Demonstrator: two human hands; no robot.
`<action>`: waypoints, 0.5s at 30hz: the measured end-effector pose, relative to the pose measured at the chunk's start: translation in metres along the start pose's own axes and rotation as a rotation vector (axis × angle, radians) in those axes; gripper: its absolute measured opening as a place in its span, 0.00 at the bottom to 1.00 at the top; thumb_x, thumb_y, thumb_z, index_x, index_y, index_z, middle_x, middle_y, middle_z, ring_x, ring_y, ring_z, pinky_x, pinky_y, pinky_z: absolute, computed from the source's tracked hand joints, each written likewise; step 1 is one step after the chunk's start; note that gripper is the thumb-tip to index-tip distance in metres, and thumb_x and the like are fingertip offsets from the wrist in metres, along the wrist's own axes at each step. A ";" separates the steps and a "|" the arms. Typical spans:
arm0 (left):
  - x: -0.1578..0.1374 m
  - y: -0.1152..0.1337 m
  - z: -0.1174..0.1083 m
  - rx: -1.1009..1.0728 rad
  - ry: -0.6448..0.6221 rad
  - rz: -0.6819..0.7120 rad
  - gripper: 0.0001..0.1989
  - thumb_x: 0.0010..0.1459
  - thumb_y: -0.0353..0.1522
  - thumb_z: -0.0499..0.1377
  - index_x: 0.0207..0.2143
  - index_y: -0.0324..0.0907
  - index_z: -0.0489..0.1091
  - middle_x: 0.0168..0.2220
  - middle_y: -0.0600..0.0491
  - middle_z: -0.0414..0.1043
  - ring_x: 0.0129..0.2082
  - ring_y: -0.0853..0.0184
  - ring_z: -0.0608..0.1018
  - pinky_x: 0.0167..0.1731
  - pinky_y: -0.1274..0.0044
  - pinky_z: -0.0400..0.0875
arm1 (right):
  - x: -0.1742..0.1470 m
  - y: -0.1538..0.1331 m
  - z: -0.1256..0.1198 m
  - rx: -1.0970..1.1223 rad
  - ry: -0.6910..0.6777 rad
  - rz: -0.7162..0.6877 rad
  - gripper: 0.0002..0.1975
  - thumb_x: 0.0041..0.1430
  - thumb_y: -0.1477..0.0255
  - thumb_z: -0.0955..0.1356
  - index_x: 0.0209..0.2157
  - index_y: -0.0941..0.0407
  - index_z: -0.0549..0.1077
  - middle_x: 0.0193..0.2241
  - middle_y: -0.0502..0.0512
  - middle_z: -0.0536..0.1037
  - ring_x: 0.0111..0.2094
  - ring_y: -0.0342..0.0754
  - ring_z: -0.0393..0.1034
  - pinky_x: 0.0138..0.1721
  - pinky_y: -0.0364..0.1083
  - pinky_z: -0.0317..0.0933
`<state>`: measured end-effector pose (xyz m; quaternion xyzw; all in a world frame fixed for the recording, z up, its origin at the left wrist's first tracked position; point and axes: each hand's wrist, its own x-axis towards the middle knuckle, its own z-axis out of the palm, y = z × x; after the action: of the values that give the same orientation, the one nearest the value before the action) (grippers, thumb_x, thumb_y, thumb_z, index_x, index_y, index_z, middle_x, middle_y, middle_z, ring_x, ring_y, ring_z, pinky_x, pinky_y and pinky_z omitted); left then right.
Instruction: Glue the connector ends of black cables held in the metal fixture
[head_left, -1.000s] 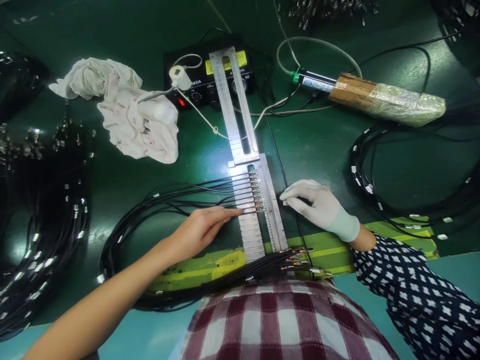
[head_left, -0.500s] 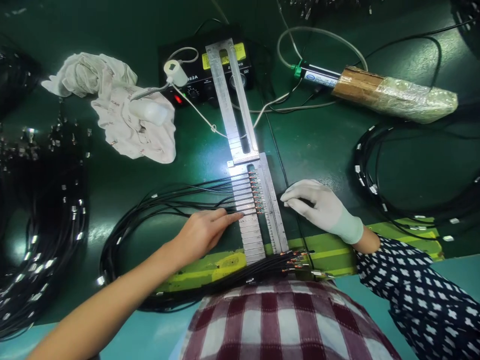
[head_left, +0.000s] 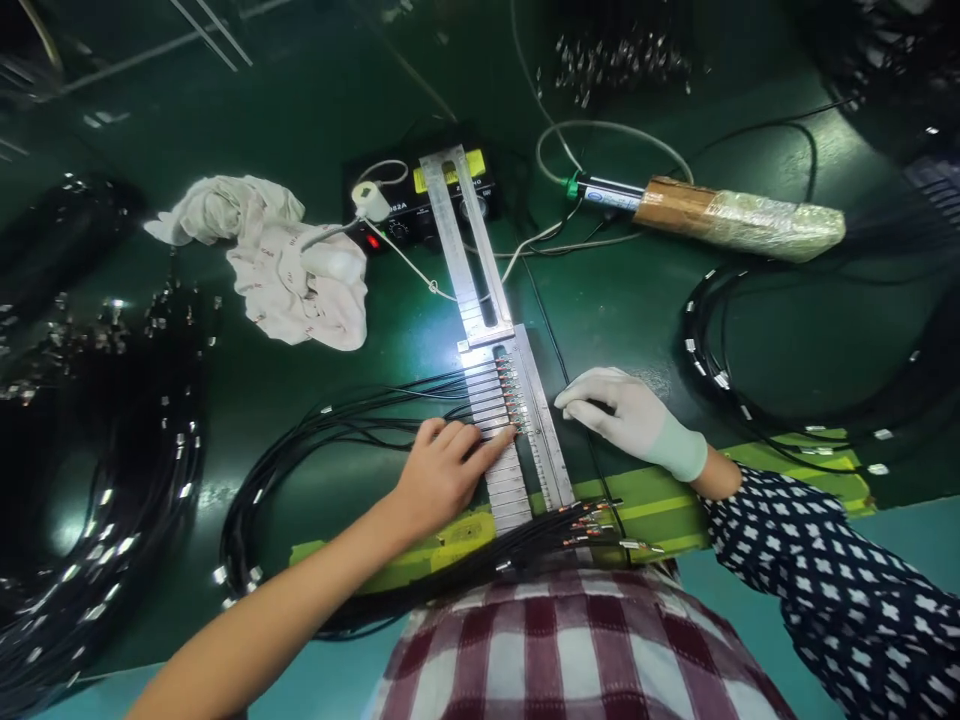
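My bare left hand (head_left: 446, 470) lies palm down at the slotted metal jig (head_left: 506, 480), its fingers spread. One outstretched digit presses at the lowest of several black cables (head_left: 420, 390) laid across the slots. Stripped orange and metal cable ends (head_left: 510, 385) line up along the jig's middle gap. To the right of the jig, my right hand (head_left: 626, 415) wears a white glove and rests on the green table (head_left: 622, 300). Its thumb and forefinger are pinched together by a thin black cord (head_left: 551, 335); whether anything is between them cannot be seen.
A black control box (head_left: 405, 215) sits behind the jig's upper frame. Crumpled white cloth (head_left: 300, 290) lies left of it, and a wrapped handheld tool (head_left: 735, 215) lies right. Cable bundles (head_left: 105, 500) cover the left side; another coil (head_left: 697, 350) is at right. More cables (head_left: 517, 540) lie near my apron.
My left hand has moved right, and its outstretched digit now reaches farther across the jig toward the cable ends. The whole view has shifted slightly; my right hand keeps its pinch.
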<state>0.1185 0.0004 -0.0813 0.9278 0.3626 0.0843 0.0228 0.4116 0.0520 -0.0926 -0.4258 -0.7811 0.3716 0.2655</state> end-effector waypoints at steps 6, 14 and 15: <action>0.021 -0.004 0.001 -0.026 0.028 0.032 0.18 0.67 0.28 0.49 0.56 0.42 0.69 0.31 0.51 0.69 0.33 0.65 0.69 0.37 0.70 0.58 | -0.004 -0.003 0.002 -0.040 0.067 -0.065 0.10 0.68 0.71 0.64 0.41 0.52 0.77 0.41 0.53 0.80 0.45 0.51 0.72 0.51 0.53 0.63; 0.097 -0.099 0.004 -0.497 0.146 -0.718 0.15 0.60 0.40 0.58 0.31 0.37 0.75 0.25 0.53 0.69 0.27 0.68 0.70 0.28 0.77 0.61 | 0.017 -0.036 0.035 -0.498 -0.060 0.069 0.23 0.66 0.60 0.68 0.57 0.55 0.68 0.43 0.59 0.78 0.44 0.57 0.71 0.45 0.53 0.59; 0.105 -0.107 0.010 -0.526 0.130 -0.747 0.17 0.60 0.41 0.58 0.27 0.36 0.73 0.22 0.55 0.67 0.24 0.70 0.69 0.25 0.77 0.60 | 0.019 -0.038 0.038 -0.516 -0.054 0.075 0.19 0.68 0.62 0.66 0.56 0.54 0.69 0.42 0.58 0.78 0.44 0.55 0.71 0.44 0.52 0.57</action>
<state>0.1246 0.1499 -0.0871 0.6890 0.6391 0.2174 0.2637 0.3568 0.0408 -0.0822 -0.4979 -0.8406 0.1806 0.1134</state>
